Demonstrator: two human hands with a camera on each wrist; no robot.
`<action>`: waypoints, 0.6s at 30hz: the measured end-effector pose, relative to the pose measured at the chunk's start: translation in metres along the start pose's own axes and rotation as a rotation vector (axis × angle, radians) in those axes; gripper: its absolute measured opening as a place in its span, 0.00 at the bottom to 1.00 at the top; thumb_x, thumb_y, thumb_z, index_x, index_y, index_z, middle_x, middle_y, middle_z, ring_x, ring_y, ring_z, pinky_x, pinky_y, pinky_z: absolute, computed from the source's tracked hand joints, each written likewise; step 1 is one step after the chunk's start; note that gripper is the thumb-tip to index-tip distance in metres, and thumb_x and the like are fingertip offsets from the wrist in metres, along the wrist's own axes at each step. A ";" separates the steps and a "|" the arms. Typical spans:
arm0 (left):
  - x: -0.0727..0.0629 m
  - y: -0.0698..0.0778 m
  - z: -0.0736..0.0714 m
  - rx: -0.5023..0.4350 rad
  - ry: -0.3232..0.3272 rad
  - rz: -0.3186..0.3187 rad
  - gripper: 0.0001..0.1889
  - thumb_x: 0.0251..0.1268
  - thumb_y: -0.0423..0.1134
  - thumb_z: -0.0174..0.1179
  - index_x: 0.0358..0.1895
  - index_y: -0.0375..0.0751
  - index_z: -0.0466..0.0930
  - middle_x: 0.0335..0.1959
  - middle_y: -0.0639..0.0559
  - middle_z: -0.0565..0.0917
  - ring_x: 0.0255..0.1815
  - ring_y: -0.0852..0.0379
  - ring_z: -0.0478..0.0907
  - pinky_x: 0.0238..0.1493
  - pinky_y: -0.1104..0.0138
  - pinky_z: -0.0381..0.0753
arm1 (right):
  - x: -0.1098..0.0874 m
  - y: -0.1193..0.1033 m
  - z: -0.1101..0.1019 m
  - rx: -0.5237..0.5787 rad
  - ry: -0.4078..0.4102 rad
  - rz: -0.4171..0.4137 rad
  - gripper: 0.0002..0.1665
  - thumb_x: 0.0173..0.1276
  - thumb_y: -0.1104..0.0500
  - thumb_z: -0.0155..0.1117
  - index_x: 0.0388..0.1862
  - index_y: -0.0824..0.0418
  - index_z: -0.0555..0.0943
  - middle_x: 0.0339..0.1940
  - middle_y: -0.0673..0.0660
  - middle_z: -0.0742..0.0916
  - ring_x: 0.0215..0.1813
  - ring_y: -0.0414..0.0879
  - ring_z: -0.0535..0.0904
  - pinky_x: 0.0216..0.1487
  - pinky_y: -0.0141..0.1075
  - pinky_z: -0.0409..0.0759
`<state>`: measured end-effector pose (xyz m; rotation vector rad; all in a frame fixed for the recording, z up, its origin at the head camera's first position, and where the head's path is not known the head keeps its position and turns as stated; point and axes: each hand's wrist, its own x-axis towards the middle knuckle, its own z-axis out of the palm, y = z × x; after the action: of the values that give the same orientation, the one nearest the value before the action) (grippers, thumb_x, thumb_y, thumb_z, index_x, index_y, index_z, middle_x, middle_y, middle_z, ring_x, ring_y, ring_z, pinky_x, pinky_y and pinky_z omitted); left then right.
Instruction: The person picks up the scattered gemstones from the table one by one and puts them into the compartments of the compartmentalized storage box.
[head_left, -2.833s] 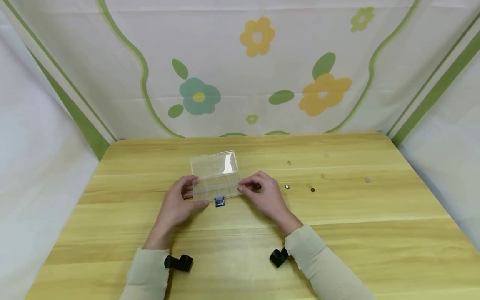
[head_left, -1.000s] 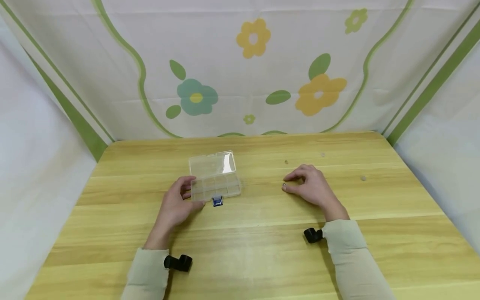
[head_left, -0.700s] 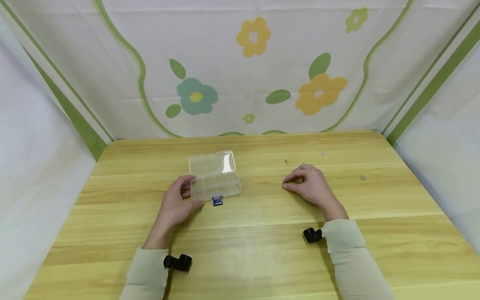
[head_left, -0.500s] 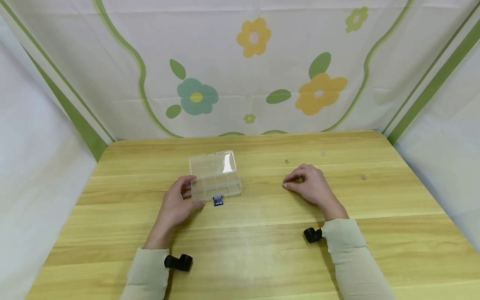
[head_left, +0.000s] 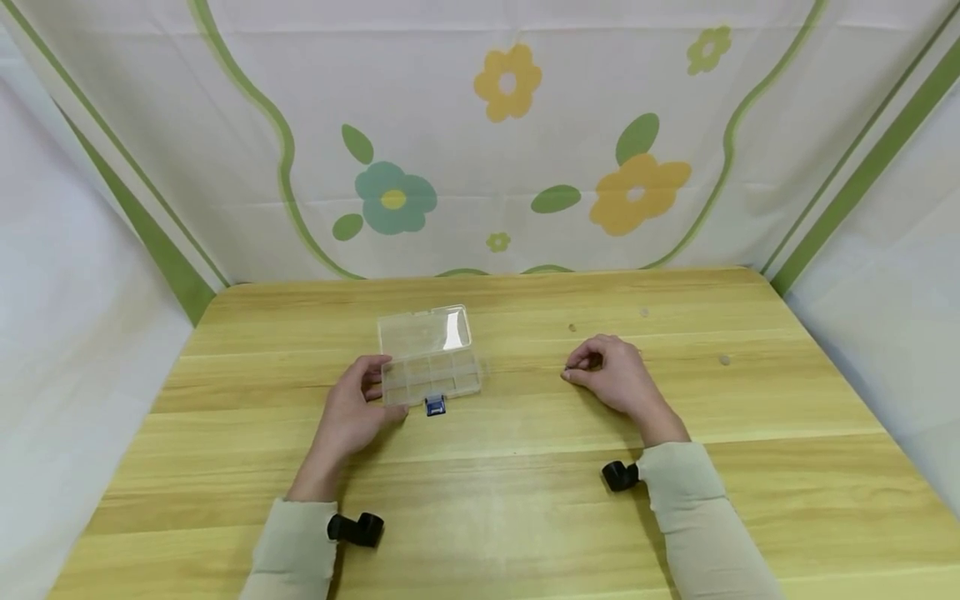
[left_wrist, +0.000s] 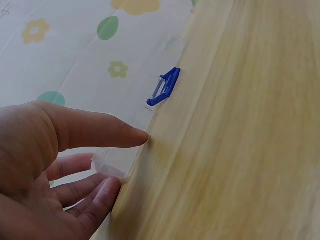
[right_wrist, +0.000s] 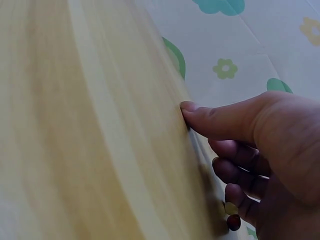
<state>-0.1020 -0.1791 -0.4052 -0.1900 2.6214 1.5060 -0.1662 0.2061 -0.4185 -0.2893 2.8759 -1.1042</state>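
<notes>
A clear plastic compartment box stands on the table with its lid swung back and its blue latch facing front. My left hand holds the box's left end, thumb along the front edge and fingers at the side and back. Right of the box, my right hand rests low over the table. Its thumb and forefinger pinch a small round dark piece, mostly hidden by the fingertips. In the right wrist view, a yellowish round piece and a dark red one show beside the curled fingers.
Several small round pieces lie on the wooden table: an amber one, a pale one and a greyish one. A flower-printed cloth hangs behind the table's back edge.
From the box's right end, my right hand has moved right to the small round dark piece, and its thumb and forefinger have closed on it. My left hand has stayed at the box.
</notes>
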 end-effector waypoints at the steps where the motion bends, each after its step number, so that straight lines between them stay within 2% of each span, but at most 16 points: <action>1: 0.000 0.000 0.000 0.000 0.000 0.001 0.41 0.58 0.26 0.76 0.76 0.36 0.70 0.68 0.31 0.79 0.66 0.34 0.81 0.70 0.45 0.82 | 0.000 0.000 0.000 0.000 -0.006 0.006 0.04 0.69 0.57 0.79 0.38 0.54 0.89 0.39 0.52 0.87 0.43 0.47 0.79 0.49 0.41 0.77; 6: 0.000 0.000 0.000 0.005 0.000 0.001 0.41 0.58 0.26 0.76 0.76 0.36 0.70 0.68 0.32 0.78 0.66 0.35 0.80 0.70 0.45 0.81 | 0.001 -0.001 -0.001 -0.003 -0.034 0.004 0.04 0.71 0.57 0.77 0.39 0.55 0.89 0.39 0.53 0.87 0.42 0.46 0.80 0.49 0.41 0.78; 18: 0.000 0.000 0.001 0.015 0.003 0.002 0.41 0.58 0.25 0.76 0.76 0.36 0.70 0.68 0.32 0.78 0.66 0.35 0.80 0.71 0.45 0.81 | 0.002 -0.001 0.000 -0.046 -0.036 -0.016 0.04 0.71 0.56 0.77 0.37 0.54 0.89 0.38 0.52 0.86 0.43 0.46 0.79 0.50 0.41 0.74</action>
<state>-0.1020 -0.1787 -0.4056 -0.1885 2.6354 1.4882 -0.1684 0.2046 -0.4178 -0.3318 2.8753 -1.0258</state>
